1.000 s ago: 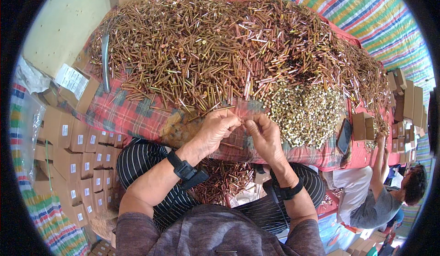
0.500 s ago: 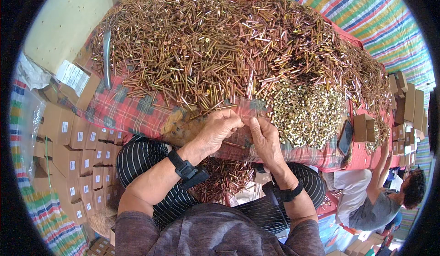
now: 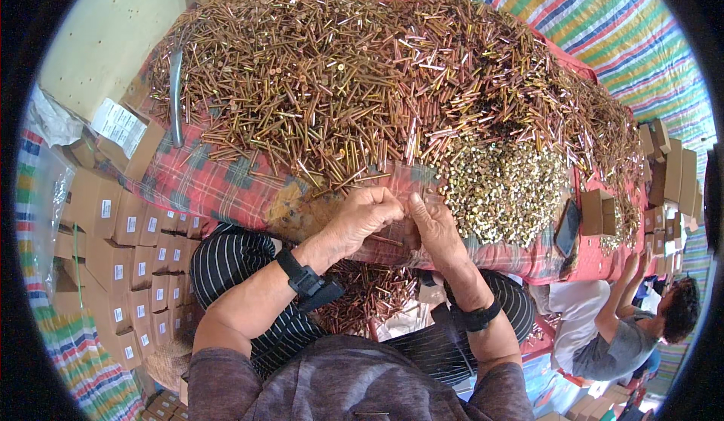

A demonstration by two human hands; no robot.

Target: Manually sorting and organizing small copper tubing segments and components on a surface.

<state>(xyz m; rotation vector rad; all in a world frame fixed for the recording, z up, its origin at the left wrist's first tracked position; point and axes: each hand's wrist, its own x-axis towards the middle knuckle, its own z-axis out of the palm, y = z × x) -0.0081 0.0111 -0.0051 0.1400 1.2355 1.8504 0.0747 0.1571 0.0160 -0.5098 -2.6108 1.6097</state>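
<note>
A bag in my lap [image 3: 369, 300], at 6 o'clock from my hands, is full of thin brass-coloured rods. Stacks of small brown boxes [image 3: 121, 255] sit closed at 9 o'clock, so I cannot see inside them. My left hand [image 3: 366, 217] and right hand [image 3: 430, 228] meet at the near edge of the counter [image 3: 219, 187], fingers curled together around something too small to make out; I cannot tell how tightly they close. The big heap of rods [image 3: 362, 81] lies at 12 o'clock, a pile of short caps [image 3: 501, 187] at 3 o'clock.
</note>
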